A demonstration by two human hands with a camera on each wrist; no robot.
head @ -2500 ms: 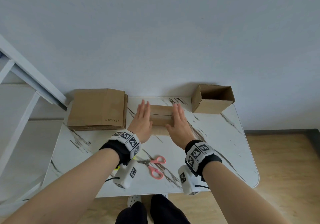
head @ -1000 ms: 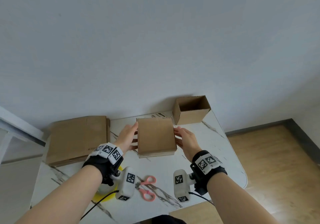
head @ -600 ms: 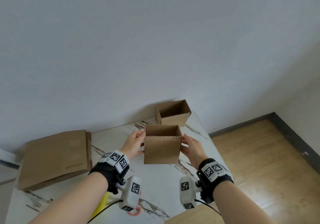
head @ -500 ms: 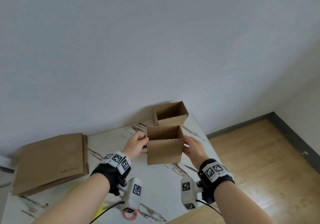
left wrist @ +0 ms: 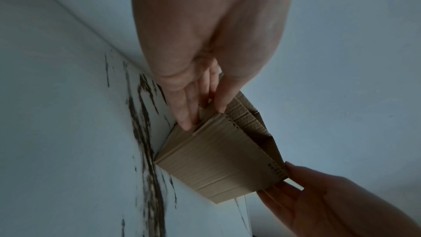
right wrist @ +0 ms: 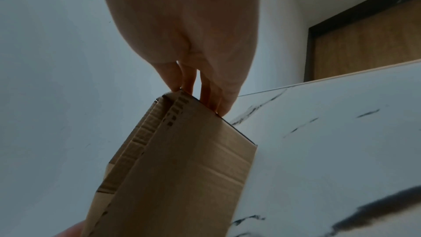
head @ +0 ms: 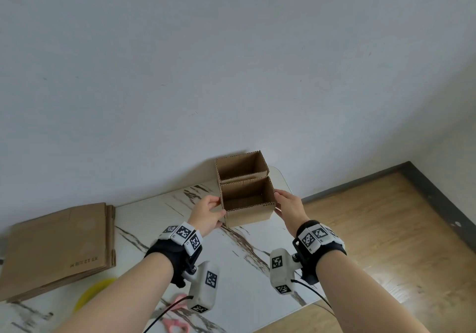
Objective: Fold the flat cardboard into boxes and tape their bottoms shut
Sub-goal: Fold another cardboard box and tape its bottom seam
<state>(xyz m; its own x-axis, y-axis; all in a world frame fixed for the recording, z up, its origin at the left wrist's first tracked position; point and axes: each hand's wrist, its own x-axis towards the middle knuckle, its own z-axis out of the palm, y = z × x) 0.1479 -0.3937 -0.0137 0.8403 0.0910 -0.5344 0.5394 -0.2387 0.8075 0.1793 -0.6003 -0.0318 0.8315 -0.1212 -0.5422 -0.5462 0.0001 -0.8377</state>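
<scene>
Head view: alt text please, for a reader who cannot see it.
Both hands, left hand and right hand, hold an open-topped cardboard box by its sides, next to a second open box on a marbled table; flat cardboard is stacked left.

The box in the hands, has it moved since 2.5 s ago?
Yes. The held box has gone away from the stack of flat cardboard, over to the finished box.

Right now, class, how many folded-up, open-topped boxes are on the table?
2. The near box stands between the left hand and right hand; the far box sits right behind it by the wall. The flat stack isn't counted.
</scene>
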